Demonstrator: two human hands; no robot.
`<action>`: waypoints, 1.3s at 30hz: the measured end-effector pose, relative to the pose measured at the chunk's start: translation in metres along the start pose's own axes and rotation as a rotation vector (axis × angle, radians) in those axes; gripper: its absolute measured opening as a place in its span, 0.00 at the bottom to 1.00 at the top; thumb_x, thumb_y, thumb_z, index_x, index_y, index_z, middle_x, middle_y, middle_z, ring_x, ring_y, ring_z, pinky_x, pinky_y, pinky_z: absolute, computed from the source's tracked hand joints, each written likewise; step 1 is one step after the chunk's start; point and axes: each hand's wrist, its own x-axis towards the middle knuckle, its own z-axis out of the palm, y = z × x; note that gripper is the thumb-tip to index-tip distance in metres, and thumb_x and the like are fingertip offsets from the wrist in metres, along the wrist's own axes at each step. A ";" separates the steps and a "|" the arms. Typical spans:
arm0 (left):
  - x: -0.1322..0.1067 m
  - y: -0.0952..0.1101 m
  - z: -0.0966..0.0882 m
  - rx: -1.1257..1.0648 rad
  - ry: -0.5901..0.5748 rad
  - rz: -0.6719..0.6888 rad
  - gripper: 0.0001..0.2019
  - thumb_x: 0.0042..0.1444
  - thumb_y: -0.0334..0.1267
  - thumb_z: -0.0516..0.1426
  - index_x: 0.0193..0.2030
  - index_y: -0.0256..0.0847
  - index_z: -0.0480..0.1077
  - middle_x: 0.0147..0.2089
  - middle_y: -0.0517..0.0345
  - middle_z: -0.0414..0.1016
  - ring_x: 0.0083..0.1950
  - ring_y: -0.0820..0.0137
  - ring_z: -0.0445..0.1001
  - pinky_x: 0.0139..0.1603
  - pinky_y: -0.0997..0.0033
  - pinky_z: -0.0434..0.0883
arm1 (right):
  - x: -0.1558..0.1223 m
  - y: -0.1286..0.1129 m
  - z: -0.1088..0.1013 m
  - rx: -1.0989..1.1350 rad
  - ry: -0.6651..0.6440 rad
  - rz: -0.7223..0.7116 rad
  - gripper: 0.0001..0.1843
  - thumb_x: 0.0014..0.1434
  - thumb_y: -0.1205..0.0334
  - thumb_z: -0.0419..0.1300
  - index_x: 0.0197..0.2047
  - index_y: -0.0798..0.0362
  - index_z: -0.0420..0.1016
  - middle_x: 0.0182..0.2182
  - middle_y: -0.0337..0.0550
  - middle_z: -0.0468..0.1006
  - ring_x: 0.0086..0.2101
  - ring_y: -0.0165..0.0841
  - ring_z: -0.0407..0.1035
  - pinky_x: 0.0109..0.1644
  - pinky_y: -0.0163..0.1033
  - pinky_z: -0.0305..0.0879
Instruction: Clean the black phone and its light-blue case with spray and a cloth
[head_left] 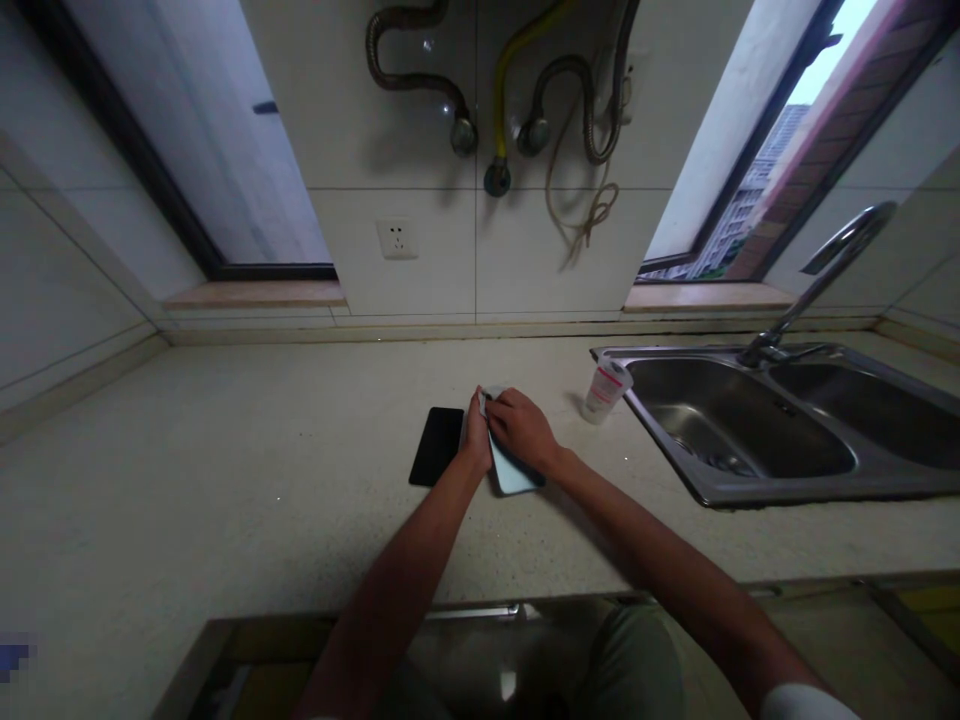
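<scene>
A light-blue phone (517,474) is tilted slightly on the countertop between my two hands, its lower end showing below the fingers. My left hand (476,430) is closed along its left edge, thumb up near the top corner. Curled fingers of my right hand (523,428) press over its upper part and meet the left fingertips. A small whitish bit shows at those fingertips, too small to name. Left of my left hand lies a flat black phone-like slab (435,447), partly covered by my wrist.
A clear plastic cup (606,390) with red marks stands tilted beside the steel double sink (701,490), which has a tall faucet (817,285). Hoses (499,100) and a socket (397,240) are on the tiled wall. The pale countertop (225,470) ends above cabinets.
</scene>
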 end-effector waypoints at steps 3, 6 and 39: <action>0.002 0.005 0.000 -0.032 -0.019 -0.019 0.25 0.63 0.56 0.49 0.44 0.35 0.76 0.38 0.46 0.81 0.47 0.56 0.80 0.51 0.57 0.74 | -0.004 0.002 -0.006 0.022 -0.043 -0.096 0.12 0.66 0.66 0.55 0.42 0.57 0.81 0.38 0.52 0.77 0.41 0.40 0.66 0.45 0.42 0.59; 0.003 0.015 0.001 -0.057 0.003 -0.017 0.28 0.65 0.56 0.45 0.45 0.34 0.75 0.36 0.44 0.80 0.46 0.55 0.80 0.52 0.54 0.74 | -0.018 0.001 -0.009 0.051 -0.125 -0.258 0.10 0.64 0.67 0.57 0.36 0.56 0.81 0.34 0.48 0.77 0.37 0.37 0.67 0.43 0.41 0.58; -0.008 0.018 0.009 -0.022 -0.069 -0.174 0.28 0.65 0.59 0.46 0.33 0.37 0.74 0.21 0.54 0.72 0.23 0.66 0.73 0.35 0.62 0.75 | -0.004 0.053 0.002 0.359 0.226 0.114 0.10 0.61 0.63 0.55 0.38 0.54 0.79 0.35 0.48 0.77 0.38 0.39 0.69 0.46 0.44 0.61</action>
